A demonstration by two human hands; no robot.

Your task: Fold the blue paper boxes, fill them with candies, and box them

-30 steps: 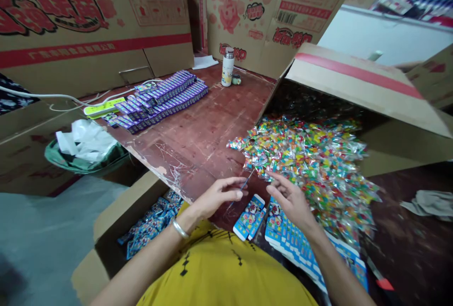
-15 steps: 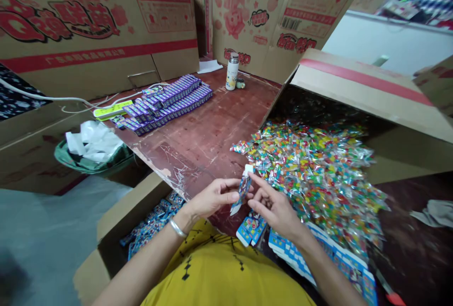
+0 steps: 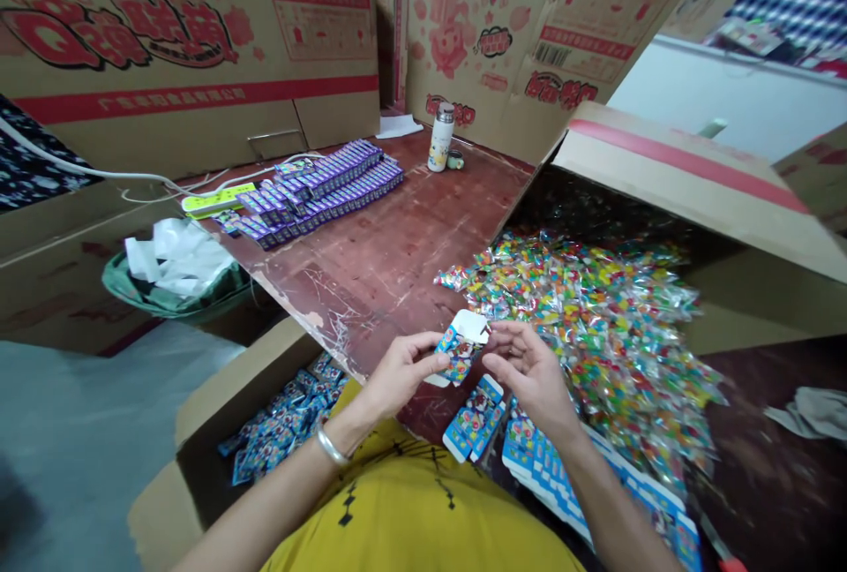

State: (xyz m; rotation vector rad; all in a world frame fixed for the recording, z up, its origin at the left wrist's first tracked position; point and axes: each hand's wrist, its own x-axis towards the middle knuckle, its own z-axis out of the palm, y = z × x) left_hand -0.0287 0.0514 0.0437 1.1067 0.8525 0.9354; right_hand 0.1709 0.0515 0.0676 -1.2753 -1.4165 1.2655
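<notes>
My left hand is closed on a small blue printed carton, thumb on its front face. The carton is squared out, with a white flap standing up at its top end. At the carton's right edge is my right hand, its fingers bent and apart, the fingertips at or very near the flap. Below the hands lie loose flat blue cartons, and a fanned row of flat cartons runs under my right forearm. Clear packets of colourful candy are heaped just beyond my right hand.
An open cardboard box lies tipped behind the candy. Rows of purple boxes and a white bottle stand farther back on the red table. A cardboard box at lower left holds blue cartons, beside a green-rimmed bin.
The narrow, flattened carton between my hands has opened into a box shape and turned its printed face up. My right hand has drawn slightly to the right.
</notes>
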